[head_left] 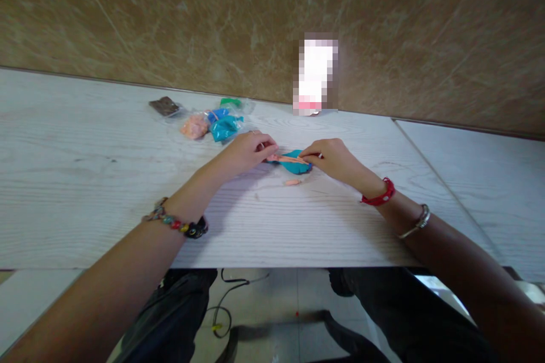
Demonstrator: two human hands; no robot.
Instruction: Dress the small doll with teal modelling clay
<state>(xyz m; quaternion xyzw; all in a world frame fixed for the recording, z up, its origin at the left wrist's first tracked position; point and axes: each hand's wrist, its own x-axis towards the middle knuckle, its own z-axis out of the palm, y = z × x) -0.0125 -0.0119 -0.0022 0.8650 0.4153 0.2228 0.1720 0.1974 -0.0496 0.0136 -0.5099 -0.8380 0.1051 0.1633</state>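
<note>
The work looked partly done. A flat blue piece (293,169) lay on the white table (255,227), between the left hand (248,148) and the right hand (334,157). It looked like soft clay, and it was already pressed into a wide, round shape. A thin peach strip (289,159) ran across it, from the left fingertips to the right fingertips. So the strip was on, but it did not look finished, since both hands were on it. The right hand had its thumb and finger pinched on the near end of the strip. The left hand had its fingers curled at the other end, and I could not tell if they pinched it or just pushed on it. A little peach bit (292,182) lay between the hands, closer to the person, and was not joined on. Past the left hand sat a peach bag (196,126), a teal bag (225,129), and a brown bag (164,105), so there seemed to be plenty of stuff left over.
</note>
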